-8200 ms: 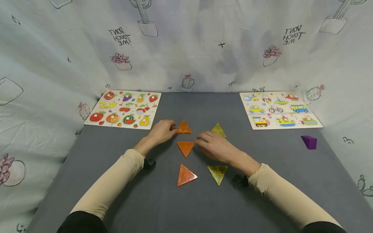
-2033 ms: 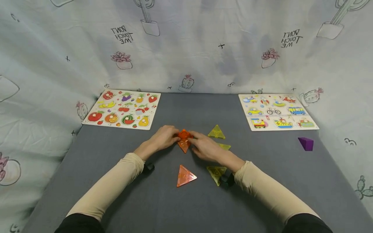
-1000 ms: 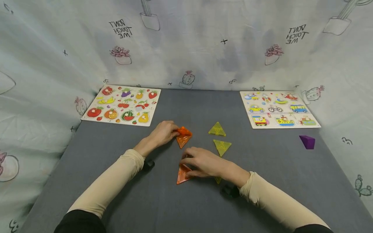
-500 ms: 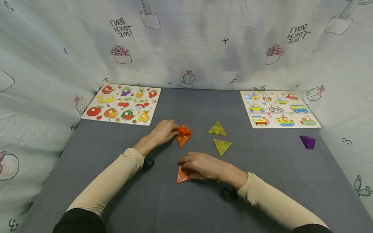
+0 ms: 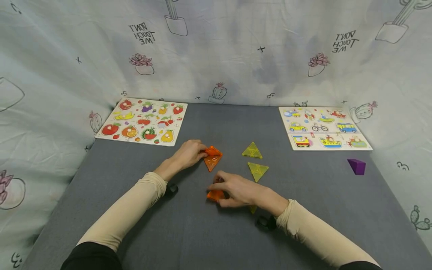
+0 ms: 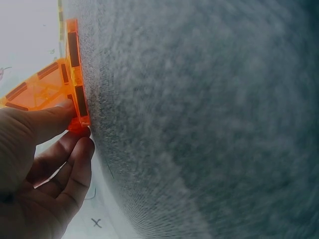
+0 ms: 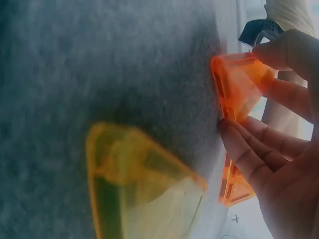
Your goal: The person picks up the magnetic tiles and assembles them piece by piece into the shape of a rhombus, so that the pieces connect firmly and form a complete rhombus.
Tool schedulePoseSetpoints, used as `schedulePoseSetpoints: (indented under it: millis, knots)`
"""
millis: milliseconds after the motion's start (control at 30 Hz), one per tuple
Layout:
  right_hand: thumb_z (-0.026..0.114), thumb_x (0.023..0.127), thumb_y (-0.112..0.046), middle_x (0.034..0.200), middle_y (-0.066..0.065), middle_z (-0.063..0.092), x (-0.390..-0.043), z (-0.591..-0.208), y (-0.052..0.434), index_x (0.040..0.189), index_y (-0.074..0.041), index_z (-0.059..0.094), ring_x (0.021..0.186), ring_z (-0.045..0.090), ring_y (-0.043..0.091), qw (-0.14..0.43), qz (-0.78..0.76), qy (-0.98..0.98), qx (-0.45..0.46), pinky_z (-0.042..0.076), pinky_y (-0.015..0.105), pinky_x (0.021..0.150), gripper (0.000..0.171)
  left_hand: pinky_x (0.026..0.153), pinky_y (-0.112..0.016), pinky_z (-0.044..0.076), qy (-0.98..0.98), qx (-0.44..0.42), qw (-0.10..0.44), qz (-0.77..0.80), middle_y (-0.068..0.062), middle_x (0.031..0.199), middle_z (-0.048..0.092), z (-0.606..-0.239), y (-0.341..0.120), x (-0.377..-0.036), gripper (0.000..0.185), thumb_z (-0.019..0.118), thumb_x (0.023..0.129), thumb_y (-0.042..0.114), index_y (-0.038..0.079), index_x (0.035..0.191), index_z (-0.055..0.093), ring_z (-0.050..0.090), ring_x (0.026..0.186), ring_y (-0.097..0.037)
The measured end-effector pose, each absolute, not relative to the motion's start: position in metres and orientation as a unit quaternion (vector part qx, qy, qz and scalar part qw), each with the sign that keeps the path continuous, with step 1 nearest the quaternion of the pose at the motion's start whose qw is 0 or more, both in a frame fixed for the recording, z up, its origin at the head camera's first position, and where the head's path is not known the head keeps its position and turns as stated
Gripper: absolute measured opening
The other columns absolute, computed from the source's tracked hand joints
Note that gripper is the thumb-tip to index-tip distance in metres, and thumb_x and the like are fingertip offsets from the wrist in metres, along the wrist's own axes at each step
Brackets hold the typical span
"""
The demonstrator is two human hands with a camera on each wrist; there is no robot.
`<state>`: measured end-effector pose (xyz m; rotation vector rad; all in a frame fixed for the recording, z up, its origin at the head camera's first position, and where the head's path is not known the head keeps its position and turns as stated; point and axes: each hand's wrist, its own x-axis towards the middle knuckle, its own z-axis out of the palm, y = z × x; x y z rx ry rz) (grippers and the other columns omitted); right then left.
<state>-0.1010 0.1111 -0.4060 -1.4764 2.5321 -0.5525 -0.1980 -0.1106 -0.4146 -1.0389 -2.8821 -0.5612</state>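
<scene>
Two clear orange triangle magnetic tiles (image 5: 212, 159) meet along an edge; in the left wrist view one lies along the table and the other orange tile (image 6: 42, 87) stands up at a slant. My left hand (image 5: 190, 153) pinches this pair at its left corner, thumb against the raised tile. Nearer to me, my right hand (image 5: 241, 190) pinches a third orange triangle tile (image 7: 239, 82) between thumb and fingers, tilted up from the cloth. To the right lie yellow triangle tiles: a far one (image 5: 252, 150), a middle one (image 5: 258, 171) and a near one (image 5: 253, 209) mostly hidden beneath my right hand.
A fruit puzzle board (image 5: 141, 122) lies at the back left, a vehicle puzzle board (image 5: 324, 129) at the back right. A purple wedge block (image 5: 357, 167) rests near the right edge of the grey table (image 5: 202, 240). A patterned curtain (image 5: 236, 45) encloses the back and sides.
The two farther orange tiles, separate at first, now join under my left hand. My right hand left them, came nearer, and tipped up the third orange tile, which lay flat.
</scene>
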Motion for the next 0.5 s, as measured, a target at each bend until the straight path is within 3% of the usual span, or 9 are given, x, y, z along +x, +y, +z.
schedulePoseSetpoints:
  millis: [200, 500]
  knots:
    - [0.069, 0.089, -0.027, 0.106, 0.001, 0.055, -0.108, -0.409, 0.117, 0.116, -0.017, 0.066, 0.076, 0.055, 0.008, 0.057, -0.22, 0.866, -0.445, 0.047, 0.019, 0.068, 0.029, 0.07, -0.037, 0.053, -0.923, -0.337, 0.018, -0.182, -0.009, 0.086, 0.067, -0.416, -0.111, -0.199, 0.01, 0.072, 0.089, 0.014, 0.006, 0.093, 0.075, 0.064, 0.078, -0.023]
    - [0.071, 0.089, -0.019, 0.111, 0.01, 0.066, -0.118, -0.408, 0.126, 0.122, -0.004, 0.064, 0.088, 0.068, 0.018, 0.034, -0.275, 0.905, -0.322, 0.055, 0.027, 0.073, 0.037, 0.072, -0.039, 0.054, -0.925, -0.334, 0.015, -0.184, -0.01, 0.087, 0.068, -0.416, -0.114, -0.199, 0.012, 0.072, 0.089, 0.013, 0.005, 0.096, 0.075, 0.065, 0.079, -0.023]
